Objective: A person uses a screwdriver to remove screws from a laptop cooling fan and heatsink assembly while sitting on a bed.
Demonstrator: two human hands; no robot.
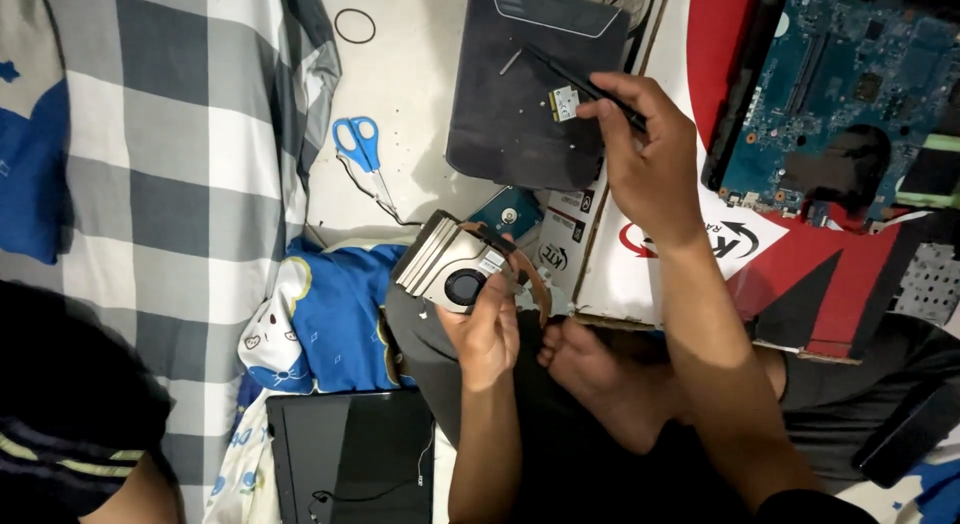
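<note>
left hand (487, 329): fingers closed round the lower edge of a cooling fan (455, 264), ribbed metal fins, round black rotor, copper pipe
right hand (640, 149): pinching a thin black tool (580, 82) over a dark matte panel (525, 94)
nearby: blue-handled scissors (362, 154), green circuit board (850, 84)

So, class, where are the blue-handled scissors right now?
The scissors lie on the pale surface, left of the dark laptop cover, beside the checked blanket.

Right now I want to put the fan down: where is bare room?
Bare floor lies between the scissors, the hair band and the dark cover. Around the left hand holding the fan, the drive and cardboard crowd in.
</note>
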